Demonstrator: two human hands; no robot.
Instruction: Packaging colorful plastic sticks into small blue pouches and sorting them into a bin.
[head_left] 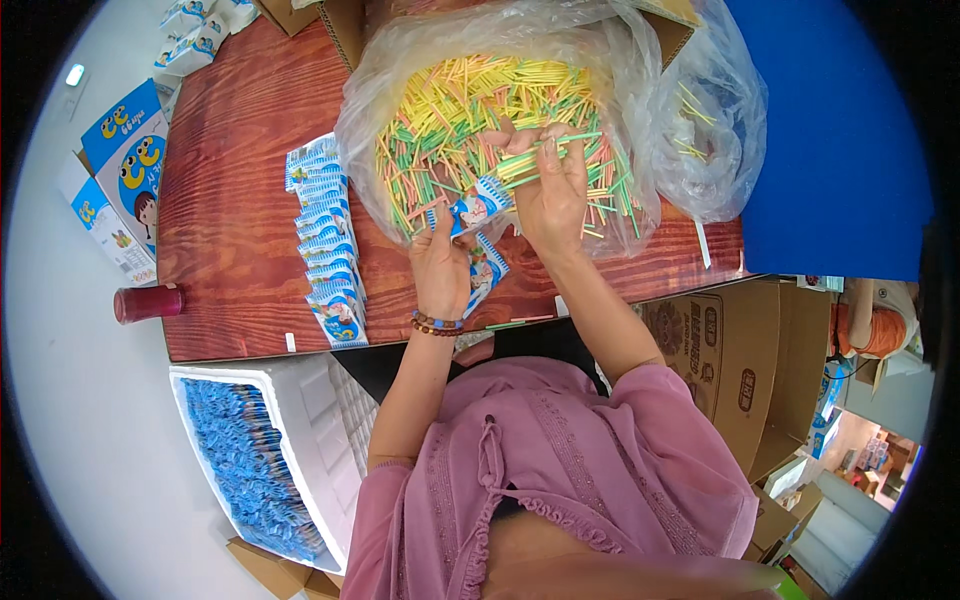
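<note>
My left hand [440, 275] is closed on the end of a small blue-and-white packet [478, 204], held over the near edge of a clear plastic bag [365, 125]. My right hand [553, 205] pinches a few thin coloured sticks [518, 170] beside the packet's upper right end. Inside the spread-open bag lies a heap of such sticks [480, 85] in yellow, green and pink. A second blue-and-white packet [487, 272] shows beside my left wrist, partly hidden by the hand. Left of the bag, a row of overlapping packets [328, 245] lies on the reddish wooden table [230, 200].
A white foam box [315, 440] full of blue packets stands below the table's near left edge. A red cylindrical container [148, 303] is at the left edge. Brown cartons [735, 360] stand at the right. Another plastic bag [715, 120] with few sticks lies near a blue surface [840, 140].
</note>
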